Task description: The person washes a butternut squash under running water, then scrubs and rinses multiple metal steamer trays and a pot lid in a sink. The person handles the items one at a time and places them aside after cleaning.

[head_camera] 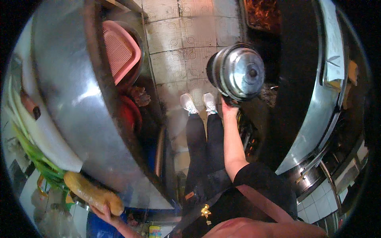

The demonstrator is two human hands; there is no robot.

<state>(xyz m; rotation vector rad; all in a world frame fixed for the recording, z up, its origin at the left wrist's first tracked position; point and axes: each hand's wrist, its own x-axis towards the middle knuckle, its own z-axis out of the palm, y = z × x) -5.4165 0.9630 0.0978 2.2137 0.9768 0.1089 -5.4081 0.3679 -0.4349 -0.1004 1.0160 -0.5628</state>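
My right hand [230, 107] grips the dark handle of a lidded stainless steel pot [218, 70], held above the floor to my front right. The shiny domed lid [244, 71] with its dark knob sits on the pot and hides what is inside. At the lower left, my left hand [104, 213] has its fingers around the end of a long, tan-yellow squash [92, 192]. That squash lies along the far side of the left steel counter [68, 74], beside green scallions [32, 151]; whether it rests on something is unclear.
Under the left counter are a pink plastic basket [126, 56] in a round basin and a red tub [131, 114]. A long white board [53, 139] lies on that counter. On the right runs another steel counter [309, 125] with a pale cloth [335, 53]. Tiled floor [169, 67] lies between.
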